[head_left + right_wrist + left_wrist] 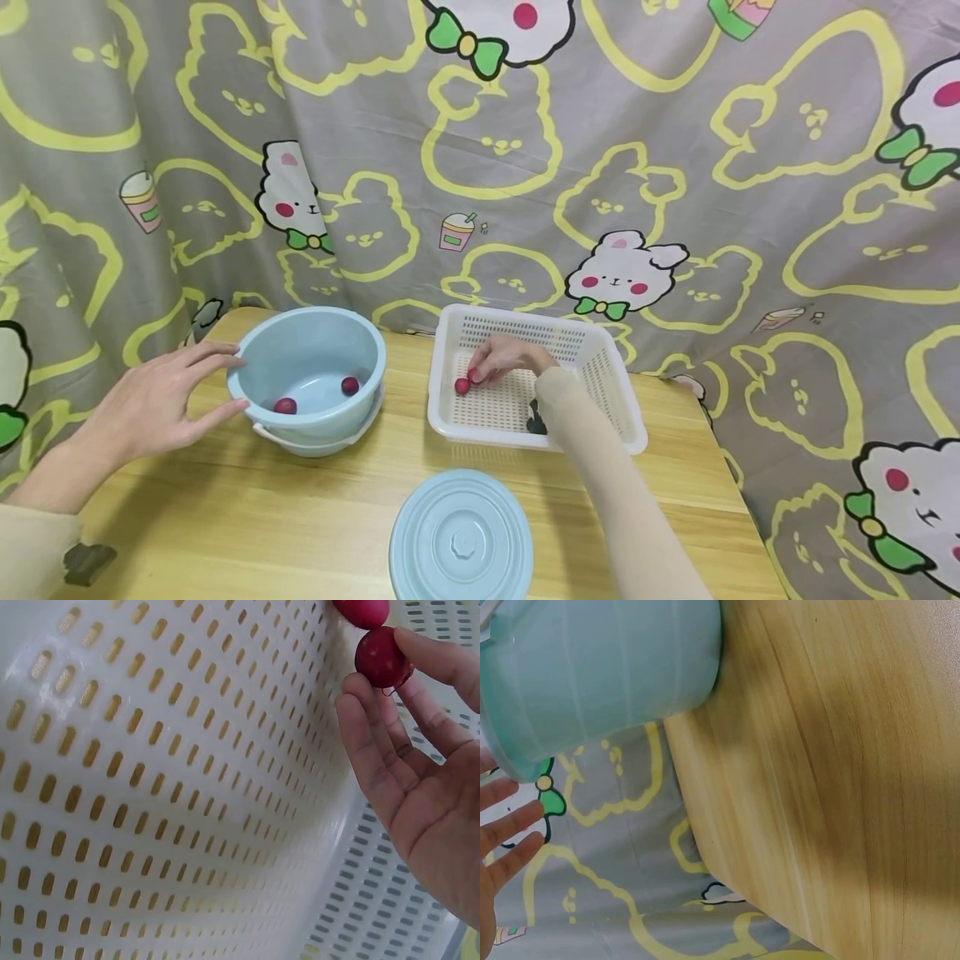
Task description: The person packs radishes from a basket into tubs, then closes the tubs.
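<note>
A white perforated basket stands on the wooden table. My right hand reaches into it and pinches a small red fruit between its fingertips. A second red fruit lies just beside, against the basket floor. To the left stands a light blue bowl with two red fruits inside. My left hand is spread open, its straight fingers against the bowl's outer rim.
A round light blue lid lies flat near the table's front edge. A grey cartoon-rabbit curtain hangs behind the table and down its left side. The table's right edge runs close past the basket.
</note>
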`<state>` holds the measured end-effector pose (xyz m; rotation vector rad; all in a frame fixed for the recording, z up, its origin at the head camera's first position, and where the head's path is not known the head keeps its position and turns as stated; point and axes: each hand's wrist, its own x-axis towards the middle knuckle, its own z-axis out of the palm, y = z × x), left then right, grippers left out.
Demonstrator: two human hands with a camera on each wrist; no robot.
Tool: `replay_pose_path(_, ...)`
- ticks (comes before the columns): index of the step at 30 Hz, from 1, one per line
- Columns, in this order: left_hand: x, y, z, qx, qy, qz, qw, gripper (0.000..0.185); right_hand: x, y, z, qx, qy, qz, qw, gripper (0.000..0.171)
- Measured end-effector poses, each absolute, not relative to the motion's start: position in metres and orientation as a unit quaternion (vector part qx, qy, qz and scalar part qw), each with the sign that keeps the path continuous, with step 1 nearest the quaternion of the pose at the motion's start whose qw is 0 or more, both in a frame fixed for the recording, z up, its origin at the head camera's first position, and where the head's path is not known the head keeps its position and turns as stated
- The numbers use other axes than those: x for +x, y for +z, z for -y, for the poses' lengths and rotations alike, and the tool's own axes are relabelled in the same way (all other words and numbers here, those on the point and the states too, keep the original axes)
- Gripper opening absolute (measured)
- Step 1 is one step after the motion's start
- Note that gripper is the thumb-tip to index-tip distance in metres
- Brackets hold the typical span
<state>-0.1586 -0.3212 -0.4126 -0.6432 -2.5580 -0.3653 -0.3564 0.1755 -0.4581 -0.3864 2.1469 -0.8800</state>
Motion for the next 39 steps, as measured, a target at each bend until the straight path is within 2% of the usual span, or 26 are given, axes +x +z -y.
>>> replay_pose_path(20, -0.159, -0.413, 0.321, -0.238, -0.129, 0.932, 0.242, 0.059, -0.351, -0.431, -0.187, -0.150, -0.405, -0.832, 0.347, 0.031)
replay_pose_path(39, -0.159, -0.413, 0.320, -0.235, -0.129, 0.933, 0.242, 0.059, -0.340, -0.400, -0.173, -0.164, -0.463, -0.810, 0.320, 0.034)
